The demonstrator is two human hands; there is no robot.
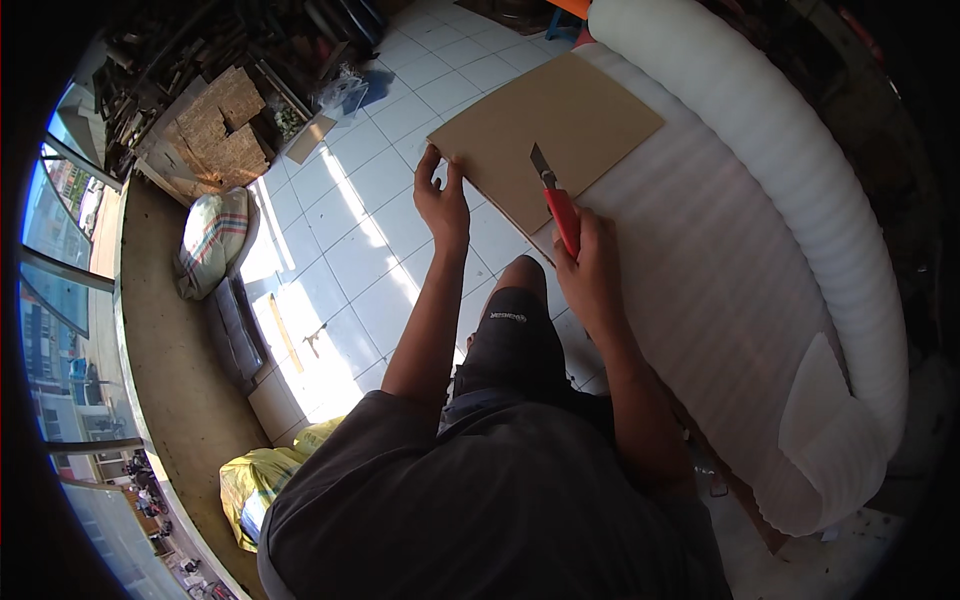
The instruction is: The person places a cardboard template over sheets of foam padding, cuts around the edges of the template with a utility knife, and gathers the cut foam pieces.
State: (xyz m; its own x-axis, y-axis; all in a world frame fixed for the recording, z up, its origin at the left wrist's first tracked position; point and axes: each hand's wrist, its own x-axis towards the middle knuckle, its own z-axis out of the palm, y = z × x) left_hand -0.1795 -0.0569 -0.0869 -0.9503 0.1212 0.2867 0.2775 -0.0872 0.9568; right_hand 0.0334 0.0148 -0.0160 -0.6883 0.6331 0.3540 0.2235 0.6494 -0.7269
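A flat brown cardboard sheet [540, 125] lies on the far end of a table spread with white foam sheeting [700, 240]. My left hand [443, 200] is at the sheet's left corner, thumb and fingers closed on its edge. In my right hand [594, 260] is a red utility knife [563, 220], held by its handle near the sheet's front corner. Its blade is out and points up and away from me, over the cardboard.
A thick roll of white foam [800, 170] runs along the table's right side. White floor tiles [365, 235] stretch to the left. Scrap wood [215, 130] is heaped at the far left, with a stuffed sack [213, 240] nearer and a yellow bag [260, 480] beside me.
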